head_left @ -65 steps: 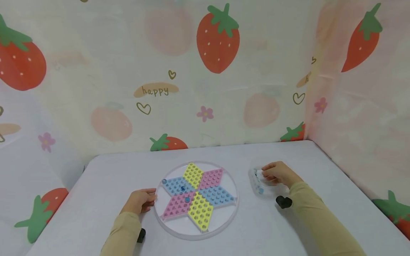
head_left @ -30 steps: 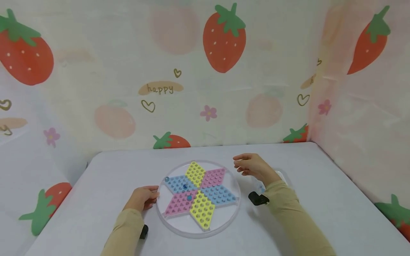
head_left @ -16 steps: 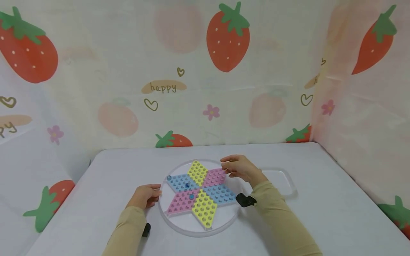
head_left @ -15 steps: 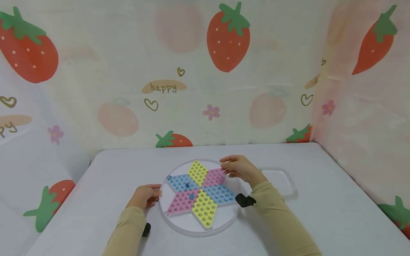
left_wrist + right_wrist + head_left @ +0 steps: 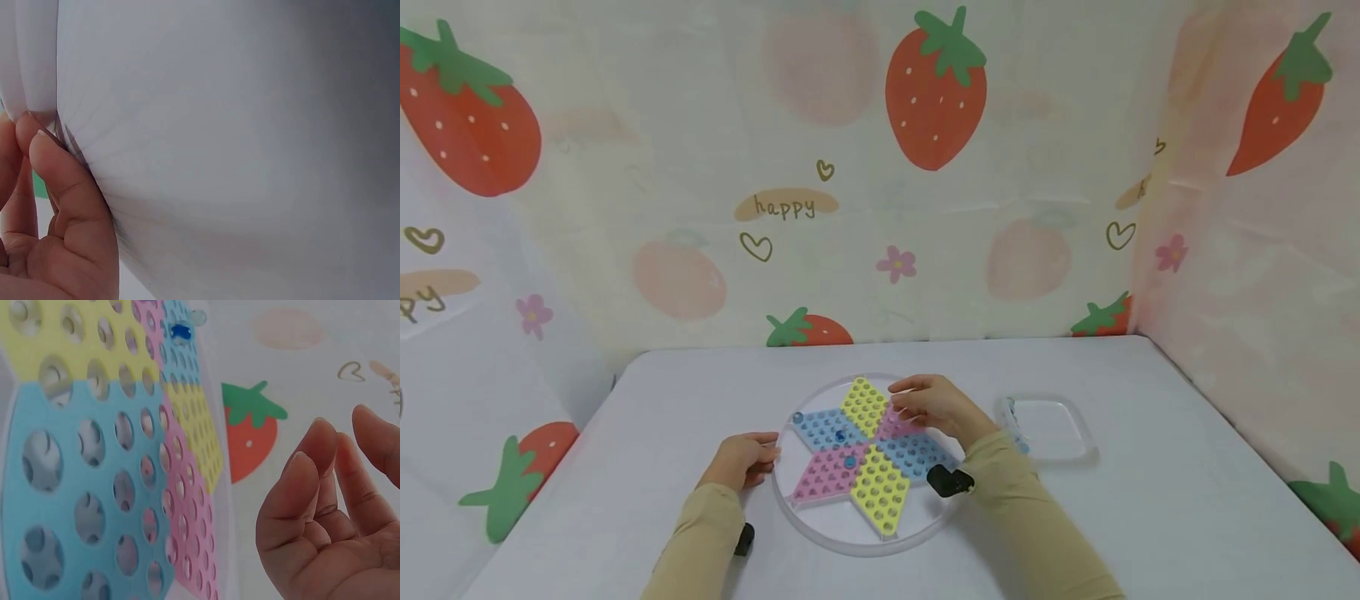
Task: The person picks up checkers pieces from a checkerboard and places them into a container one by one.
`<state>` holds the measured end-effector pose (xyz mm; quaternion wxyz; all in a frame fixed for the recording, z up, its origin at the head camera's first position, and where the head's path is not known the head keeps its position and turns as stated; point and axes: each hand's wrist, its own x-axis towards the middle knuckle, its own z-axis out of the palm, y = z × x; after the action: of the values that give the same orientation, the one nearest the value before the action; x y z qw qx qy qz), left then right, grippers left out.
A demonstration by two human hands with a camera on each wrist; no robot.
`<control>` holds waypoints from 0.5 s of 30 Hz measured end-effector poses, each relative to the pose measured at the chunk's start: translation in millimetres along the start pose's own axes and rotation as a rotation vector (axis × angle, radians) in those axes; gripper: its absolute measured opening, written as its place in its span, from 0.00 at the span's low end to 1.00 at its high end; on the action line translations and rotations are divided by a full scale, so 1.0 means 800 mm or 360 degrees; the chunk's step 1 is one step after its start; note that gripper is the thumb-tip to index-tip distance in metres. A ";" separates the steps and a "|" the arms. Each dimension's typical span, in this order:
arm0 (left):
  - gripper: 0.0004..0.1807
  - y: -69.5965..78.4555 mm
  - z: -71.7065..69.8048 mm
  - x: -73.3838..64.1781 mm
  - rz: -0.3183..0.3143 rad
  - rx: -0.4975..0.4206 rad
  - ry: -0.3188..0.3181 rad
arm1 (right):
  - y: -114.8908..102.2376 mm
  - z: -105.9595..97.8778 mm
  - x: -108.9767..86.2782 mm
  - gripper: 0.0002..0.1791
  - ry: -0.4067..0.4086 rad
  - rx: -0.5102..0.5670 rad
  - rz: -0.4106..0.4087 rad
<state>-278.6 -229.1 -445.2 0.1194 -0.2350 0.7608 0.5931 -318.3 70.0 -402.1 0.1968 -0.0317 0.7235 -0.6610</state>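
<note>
The board (image 5: pixel 880 492) lies just under the right hand (image 5: pixel 936 407), with the left hand (image 5: pixel 736 460) at its edge — fingers bent, but whether they pinch anything I can't tell.

The person wears a long, plain khaki-beige left sleeve (image 5: pixel 695 546) and a matching right sleeve (image 5: pixel 1037 529), both softly creased and reaching the wrist. A small black device (image 5: pixel 950 481) sits at the right wrist; another black piece (image 5: pixel 744 540) shows partly at the left.
</note>
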 end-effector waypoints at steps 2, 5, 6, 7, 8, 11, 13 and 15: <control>0.24 0.000 0.000 0.000 -0.0003 -0.0002 0.0000 | 0.000 0.006 0.003 0.20 -0.0010 -0.0022 0.0013; 0.24 -0.001 0.000 0.000 -0.0006 -0.0004 -0.0001 | 0.001 0.014 0.006 0.20 -0.0032 -0.0045 0.0032; 0.24 -0.001 -0.001 0.000 -0.0006 -0.0006 -0.0002 | 0.001 0.016 0.007 0.19 -0.0050 -0.0059 0.0030; 0.23 -0.001 -0.001 -0.001 -0.0008 -0.0008 -0.0001 | 0.002 0.018 0.008 0.19 -0.0070 -0.0068 0.0029; 0.23 -0.001 -0.001 -0.001 -0.0007 -0.0009 -0.0001 | 0.003 0.020 0.009 0.19 -0.0096 -0.0071 0.0032; 0.23 0.000 -0.001 -0.002 -0.0004 -0.0013 0.0004 | 0.007 0.024 0.010 0.19 -0.0164 -0.0109 0.0029; 0.24 0.001 0.000 -0.003 -0.0001 -0.0018 0.0007 | 0.008 0.027 0.012 0.18 -0.0181 -0.0130 0.0049; 0.23 0.001 0.000 -0.003 0.0004 -0.0025 0.0011 | 0.008 0.029 0.012 0.17 -0.0180 -0.0151 0.0077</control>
<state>-276.6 -228.8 -443.3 0.1141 -0.2368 0.7568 0.5984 -318.4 46.0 -411.6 0.2516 -0.0607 0.7422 -0.6182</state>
